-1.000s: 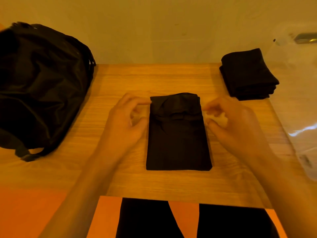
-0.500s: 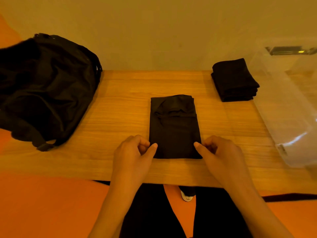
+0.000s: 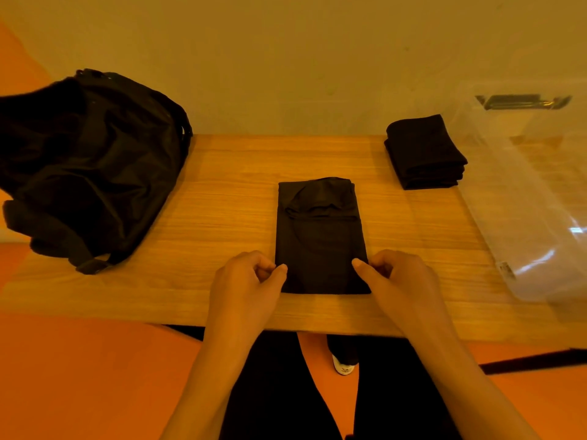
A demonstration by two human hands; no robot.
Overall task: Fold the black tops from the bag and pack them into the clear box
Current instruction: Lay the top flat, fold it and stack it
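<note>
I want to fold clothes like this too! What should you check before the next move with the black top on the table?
1. Grip: left hand and right hand pinch the near corners of the black top: ok.
2. Top lies flat: not ok, its far end is bunched.
3. Bare table around the top: ok.
4. Folded stack sits apart from the top, beside the clear box: ok.
5. Box open for packing: cannot tell.

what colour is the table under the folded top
Light brown wood grain table, under warm orange lighting; the head view shows it best.
</note>
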